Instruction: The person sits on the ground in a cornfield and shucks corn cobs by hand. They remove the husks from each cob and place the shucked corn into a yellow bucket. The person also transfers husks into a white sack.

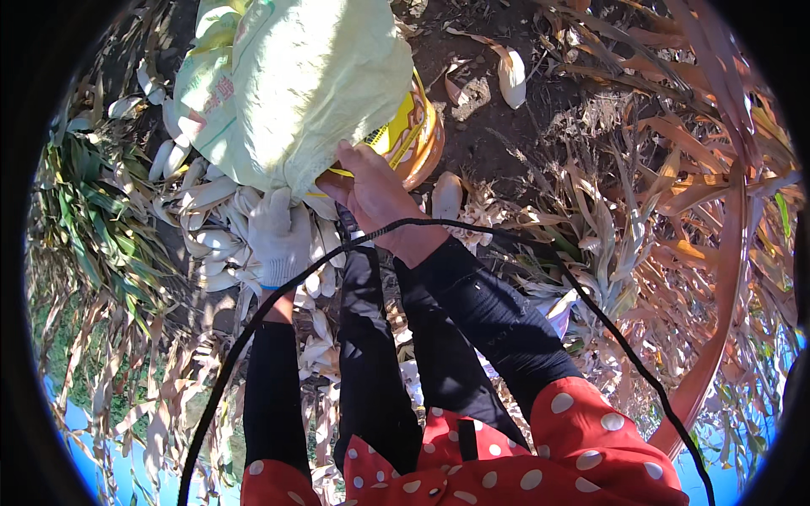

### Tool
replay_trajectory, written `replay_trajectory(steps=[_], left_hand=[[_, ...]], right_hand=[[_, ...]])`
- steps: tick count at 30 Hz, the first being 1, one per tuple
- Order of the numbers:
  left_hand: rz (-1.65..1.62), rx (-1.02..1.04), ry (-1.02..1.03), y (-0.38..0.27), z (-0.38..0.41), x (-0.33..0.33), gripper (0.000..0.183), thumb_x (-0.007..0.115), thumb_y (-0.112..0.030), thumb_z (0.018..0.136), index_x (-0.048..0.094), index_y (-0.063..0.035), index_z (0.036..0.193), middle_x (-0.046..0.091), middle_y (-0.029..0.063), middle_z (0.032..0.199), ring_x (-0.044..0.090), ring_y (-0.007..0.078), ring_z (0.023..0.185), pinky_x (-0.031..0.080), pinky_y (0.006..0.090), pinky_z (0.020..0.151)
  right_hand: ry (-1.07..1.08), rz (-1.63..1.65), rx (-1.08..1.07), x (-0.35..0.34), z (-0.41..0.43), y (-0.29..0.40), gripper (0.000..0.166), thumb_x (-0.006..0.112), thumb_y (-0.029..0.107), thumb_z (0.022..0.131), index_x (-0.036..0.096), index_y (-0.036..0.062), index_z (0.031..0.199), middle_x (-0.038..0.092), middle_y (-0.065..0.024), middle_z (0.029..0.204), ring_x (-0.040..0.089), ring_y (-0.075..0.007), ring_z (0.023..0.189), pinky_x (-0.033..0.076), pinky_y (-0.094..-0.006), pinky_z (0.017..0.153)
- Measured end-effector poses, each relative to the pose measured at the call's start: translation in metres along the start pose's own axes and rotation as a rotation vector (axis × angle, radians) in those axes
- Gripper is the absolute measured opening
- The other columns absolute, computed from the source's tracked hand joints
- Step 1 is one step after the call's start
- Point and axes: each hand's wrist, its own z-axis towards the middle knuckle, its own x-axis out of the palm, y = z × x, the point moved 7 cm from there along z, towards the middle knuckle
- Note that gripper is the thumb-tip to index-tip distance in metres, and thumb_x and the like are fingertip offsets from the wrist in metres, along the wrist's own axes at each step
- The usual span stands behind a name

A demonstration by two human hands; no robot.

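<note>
A pale yellow-green woven sack [316, 82] bulges out in front of me at the top of the view, with faded printing on its left side. My left hand [280, 231], in a white knitted glove, grips the sack's near edge. My bare right hand [380, 193] pinches the same edge further right, thumb on top and fingers curled beneath. Partly covered by the sack, an orange plastic bucket [431, 148] with a yellow label stands just beyond my right hand. What the sack and bucket hold is hidden.
Husk-covered corn ears [215, 243] lie heaped left of my legs. A single ear [511, 79] rests on bare soil beyond the bucket. Dry corn stalks [683, 190] crowd the right side, greener leaves [88, 215] the left. A black cord [405, 222] crosses before my forearms.
</note>
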Motion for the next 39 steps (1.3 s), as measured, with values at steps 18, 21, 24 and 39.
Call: replay_trajectory(steps=[18, 21, 24, 39], left_hand=[[0.112, -0.050, -0.192, 0.073, 0.149, -0.034, 0.017, 0.062, -0.014, 0.076, 0.064, -0.0078, 0.092, 0.063, 0.0119, 0.091, 0.065, 0.0314, 0.086, 0.053, 0.0402, 0.077], [0.253, -0.093, -0.224, 0.054, 0.182, -0.031, 0.028, 0.065, -0.020, 0.078, 0.062, -0.0094, 0.103, 0.064, 0.0132, 0.098, 0.066, 0.0309, 0.090, 0.054, 0.0425, 0.078], [0.341, -0.182, -0.158, 0.034, 0.210, -0.029, 0.040, 0.063, -0.028, 0.083, 0.058, -0.0123, 0.120, 0.066, 0.0140, 0.105, 0.064, 0.0350, 0.099, 0.051, 0.0456, 0.085], [0.714, 0.217, -0.168, 0.089, 0.301, -0.042, 0.033, 0.062, -0.018, 0.086, 0.066, -0.0067, 0.117, 0.068, 0.0119, 0.109, 0.065, 0.0266, 0.100, 0.049, 0.0326, 0.086]], right_hand=[[-0.370, -0.403, -0.078, -0.162, 0.090, 0.007, 0.027, 0.061, 0.023, 0.095, 0.053, 0.0022, 0.111, 0.060, -0.0043, 0.098, 0.058, -0.0135, 0.086, 0.048, -0.0290, 0.079], [-0.390, -0.377, -0.197, -0.136, 0.090, 0.017, 0.027, 0.062, 0.024, 0.096, 0.053, 0.0026, 0.110, 0.060, -0.0063, 0.099, 0.061, -0.0165, 0.089, 0.052, -0.0306, 0.083], [-0.422, -0.439, -0.093, -0.160, 0.095, 0.017, 0.025, 0.062, 0.024, 0.096, 0.052, 0.0032, 0.106, 0.060, -0.0095, 0.100, 0.064, -0.0186, 0.090, 0.056, -0.0338, 0.080], [-0.025, -0.558, -0.209, 0.046, 0.063, 0.082, 0.034, 0.066, 0.021, 0.093, 0.045, -0.0015, 0.107, 0.052, -0.0060, 0.094, 0.056, -0.0103, 0.082, 0.053, -0.0268, 0.070]])
